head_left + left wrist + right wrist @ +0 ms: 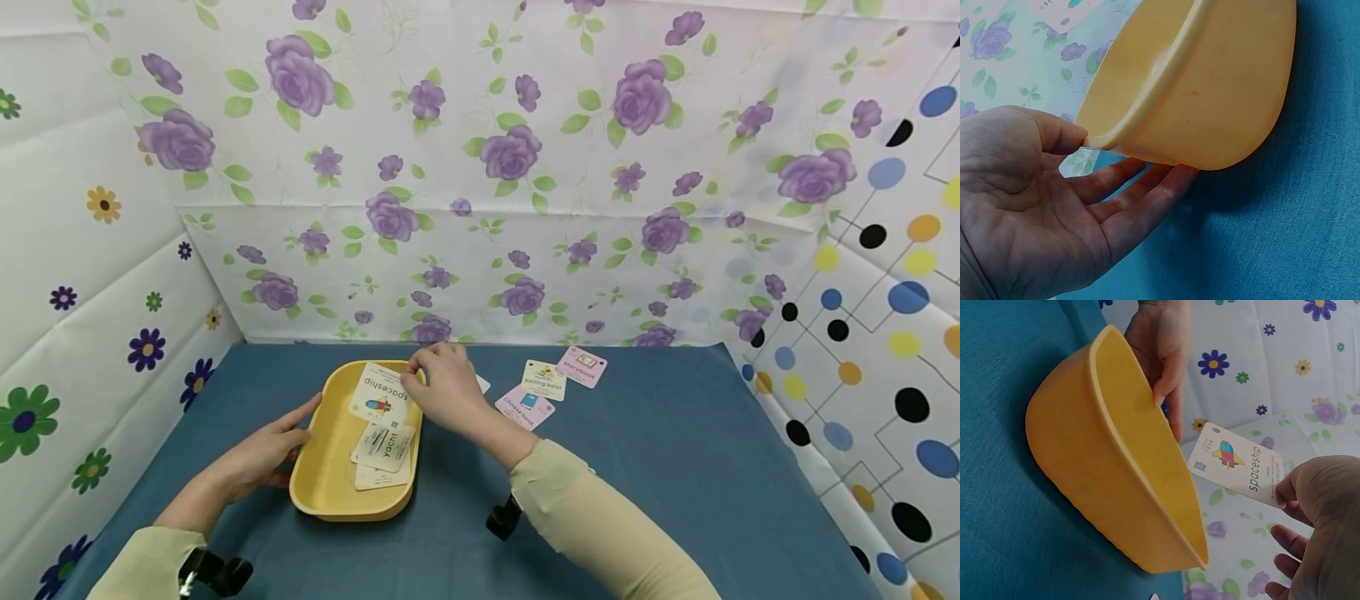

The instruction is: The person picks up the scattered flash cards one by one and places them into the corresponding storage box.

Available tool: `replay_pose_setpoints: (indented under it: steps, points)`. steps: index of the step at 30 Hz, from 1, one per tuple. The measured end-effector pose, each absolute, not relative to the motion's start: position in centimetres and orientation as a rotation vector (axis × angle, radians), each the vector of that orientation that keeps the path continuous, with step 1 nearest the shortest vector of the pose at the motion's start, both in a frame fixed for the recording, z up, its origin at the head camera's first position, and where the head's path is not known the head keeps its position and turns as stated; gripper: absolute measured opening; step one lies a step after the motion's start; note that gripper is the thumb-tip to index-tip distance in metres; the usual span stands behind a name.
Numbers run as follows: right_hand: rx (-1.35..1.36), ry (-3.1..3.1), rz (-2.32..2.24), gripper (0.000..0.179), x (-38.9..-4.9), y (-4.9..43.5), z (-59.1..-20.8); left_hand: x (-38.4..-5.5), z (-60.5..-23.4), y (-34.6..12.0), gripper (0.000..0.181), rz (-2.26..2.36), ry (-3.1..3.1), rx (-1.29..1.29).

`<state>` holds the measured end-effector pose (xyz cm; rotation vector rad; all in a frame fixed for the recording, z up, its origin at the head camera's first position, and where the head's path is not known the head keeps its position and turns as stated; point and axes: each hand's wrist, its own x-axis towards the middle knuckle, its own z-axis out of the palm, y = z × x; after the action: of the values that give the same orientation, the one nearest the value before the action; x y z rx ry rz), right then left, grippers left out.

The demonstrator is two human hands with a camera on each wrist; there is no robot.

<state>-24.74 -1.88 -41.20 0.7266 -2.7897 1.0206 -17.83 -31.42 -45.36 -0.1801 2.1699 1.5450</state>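
A yellow plastic tub [315,467] sits on the left half of the table. At its left side my left hand [258,458] grips it; in the left wrist view the thumb is on the rim and the other fingers lie along the outer wall. Between thumb and forefinger, my right hand [450,392] pinches a white spaceship card [1235,464] by one edge, over the tub's far end. Inside the tub lie a yacht card [386,448] and another white card [382,477] partly under it.
Right of the tub lie a storybook card [581,367], a sailing boat card [543,380] and a Chinese book card [525,407], partly overlapping. One more white card [482,384] peeks out behind my right hand. Patterned sheets border the blue tablecloth [660,467] at the back and sides.
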Motion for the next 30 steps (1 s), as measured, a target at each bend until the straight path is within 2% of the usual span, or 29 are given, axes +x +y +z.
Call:
replay_pose_setpoints:
  steps: [30]
  points:
    - [0.991,-2.885,0.403,0.014,-23.1,-4.4,-42.3,-17.6,-45.4,-31.5,0.068,1.558,2.160,-0.185]
